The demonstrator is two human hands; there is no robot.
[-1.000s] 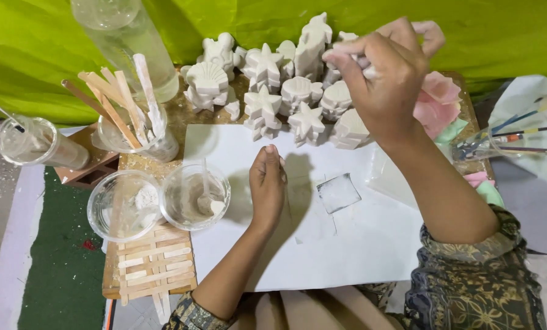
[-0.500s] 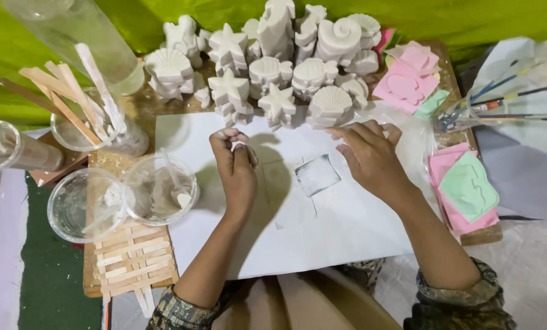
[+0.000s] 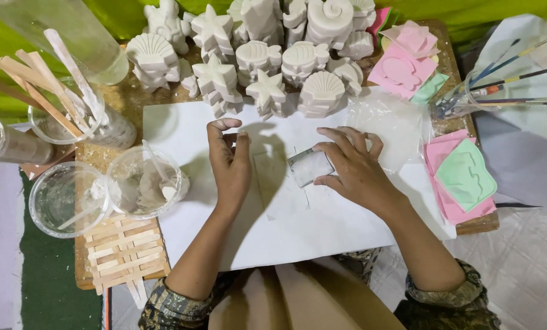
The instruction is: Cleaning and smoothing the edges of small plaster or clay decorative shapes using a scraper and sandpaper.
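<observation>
My right hand (image 3: 358,172) lies on the white paper sheet (image 3: 298,226), its thumb and fingertips closed around a small square clear piece (image 3: 310,166) dusted with white. My left hand (image 3: 229,162) rests on its edge on the same sheet, a little left of the piece, fingers curled, and I see nothing in it. Just beyond both hands stands a cluster of white plaster figures (image 3: 267,55): shells, starfish and fish shapes.
Two clear cups (image 3: 145,180) with white paste and stirrers sit left of the sheet, above a stick-built mat (image 3: 123,250). A cup of wooden sticks (image 3: 71,116) stands behind them. Pink and green moulds (image 3: 463,177) and a jar of brushes (image 3: 463,101) are on the right.
My right hand came down from the plaster figures to the paper and closed on the square piece. My left hand shifted slightly and its fingers curled.
</observation>
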